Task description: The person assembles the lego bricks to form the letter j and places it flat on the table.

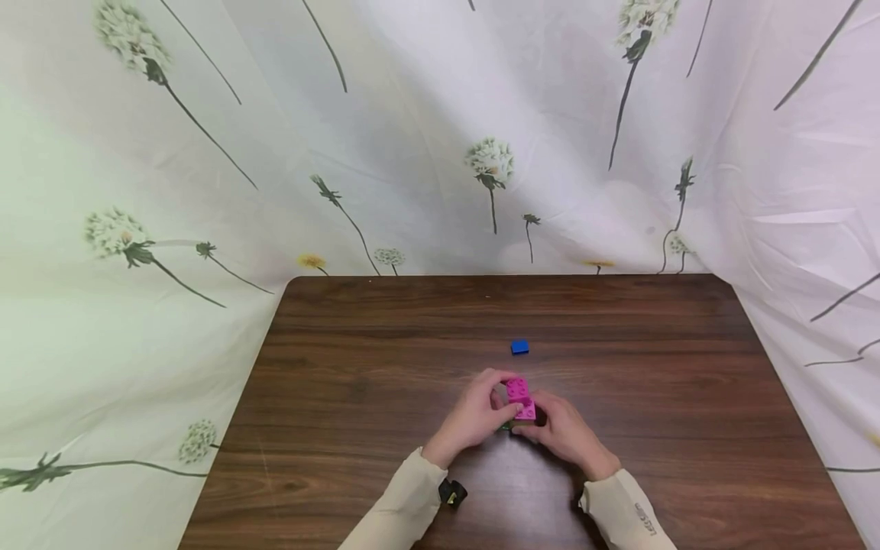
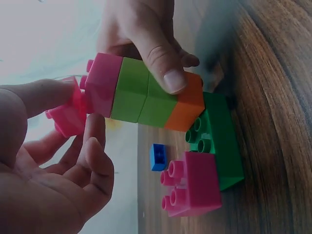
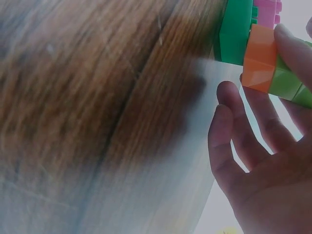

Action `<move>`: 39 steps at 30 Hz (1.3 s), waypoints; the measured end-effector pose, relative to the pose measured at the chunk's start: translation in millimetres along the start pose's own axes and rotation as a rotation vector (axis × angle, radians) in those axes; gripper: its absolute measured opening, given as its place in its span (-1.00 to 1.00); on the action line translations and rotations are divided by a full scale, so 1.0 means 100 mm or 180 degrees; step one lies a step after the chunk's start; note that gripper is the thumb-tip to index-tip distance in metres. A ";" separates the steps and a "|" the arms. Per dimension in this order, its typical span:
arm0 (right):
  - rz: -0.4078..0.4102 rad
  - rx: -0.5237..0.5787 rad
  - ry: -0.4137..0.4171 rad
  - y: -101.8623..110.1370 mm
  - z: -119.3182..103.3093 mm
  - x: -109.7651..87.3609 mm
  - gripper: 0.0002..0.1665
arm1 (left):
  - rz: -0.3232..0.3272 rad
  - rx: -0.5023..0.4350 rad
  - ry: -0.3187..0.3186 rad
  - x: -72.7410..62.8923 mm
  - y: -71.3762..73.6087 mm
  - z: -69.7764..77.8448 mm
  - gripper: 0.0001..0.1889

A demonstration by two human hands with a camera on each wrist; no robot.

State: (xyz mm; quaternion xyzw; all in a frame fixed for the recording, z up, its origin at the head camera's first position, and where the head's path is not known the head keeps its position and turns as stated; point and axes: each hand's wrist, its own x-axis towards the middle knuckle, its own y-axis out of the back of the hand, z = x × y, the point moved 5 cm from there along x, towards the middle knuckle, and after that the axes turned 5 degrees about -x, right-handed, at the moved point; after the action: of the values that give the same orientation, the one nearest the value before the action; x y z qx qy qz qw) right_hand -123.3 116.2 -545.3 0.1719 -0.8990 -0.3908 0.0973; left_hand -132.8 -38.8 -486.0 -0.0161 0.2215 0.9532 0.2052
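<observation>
My left hand (image 1: 474, 412) pinches a bright pink toy building brick (image 2: 68, 114) between thumb and fingers, at the top of a brick tower. That brick sits slightly askew against a second pink brick (image 2: 104, 85). Below come two light green bricks (image 2: 130, 90) and an orange brick (image 2: 187, 105), standing on one end of a long dark green brick (image 2: 224, 141). My right hand (image 1: 567, 435) grips the tower's lower part, its thumb lying across the light green and orange bricks. Another pink brick (image 2: 200, 187) with bare studs stands on the green brick's other end.
A small blue brick (image 1: 519, 347) lies by itself on the dark wooden table (image 1: 371, 344), beyond the hands. Flower-patterned white cloth (image 1: 426, 153) hangs behind the table and along its sides.
</observation>
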 end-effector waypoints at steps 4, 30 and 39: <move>0.0044 -0.0004 0.0046 0.00 0.01 0.00 -0.65 | -0.0018 0.0092 -0.0099 0.00 -0.02 0.01 -0.52; -0.0035 -0.0146 0.0009 0.02 -0.03 0.00 -0.61 | -0.0109 0.0558 -0.0527 -0.05 -0.09 0.11 -0.61; 0.0141 -0.0211 0.0125 0.03 -0.04 0.00 -0.62 | 0.0120 0.0726 -0.0779 -0.09 -0.08 0.16 -0.62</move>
State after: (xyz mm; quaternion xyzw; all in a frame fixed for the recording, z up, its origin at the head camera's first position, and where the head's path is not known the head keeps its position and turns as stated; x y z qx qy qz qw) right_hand -123.1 115.8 -540.2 0.1563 -0.8871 -0.4147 0.1292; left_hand -120.5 -28.9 -473.5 0.1277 0.3019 0.9204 0.2133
